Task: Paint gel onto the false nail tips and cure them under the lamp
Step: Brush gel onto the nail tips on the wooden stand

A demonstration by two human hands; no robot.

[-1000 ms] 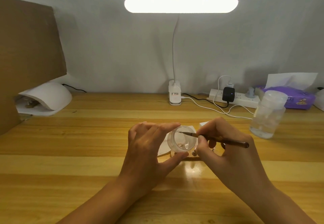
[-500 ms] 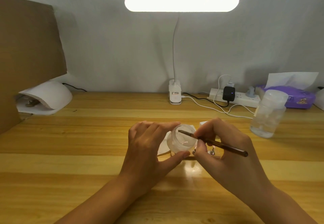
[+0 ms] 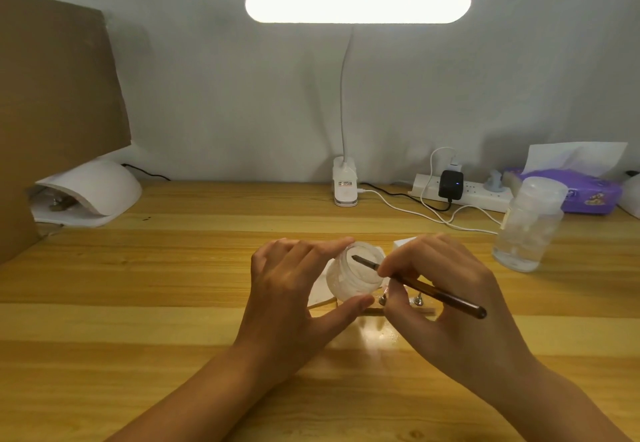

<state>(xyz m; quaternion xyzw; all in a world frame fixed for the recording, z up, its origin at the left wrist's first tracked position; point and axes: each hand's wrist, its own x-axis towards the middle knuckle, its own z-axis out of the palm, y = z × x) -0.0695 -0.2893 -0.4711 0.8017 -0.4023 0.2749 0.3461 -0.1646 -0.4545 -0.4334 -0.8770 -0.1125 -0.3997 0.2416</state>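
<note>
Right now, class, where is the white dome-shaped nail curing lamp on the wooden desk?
In the head view, the white dome-shaped curing lamp sits at the far left of the wooden desk, near its back edge, right beside the brown cardboard sheet.

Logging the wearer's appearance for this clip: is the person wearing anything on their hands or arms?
Nothing visible. The left hand and right hand are bare, with no gloves, rings or bracelets. The left forearm and right forearm are uncovered down to the frame's edge: no sleeves, watch or markings show.
</note>
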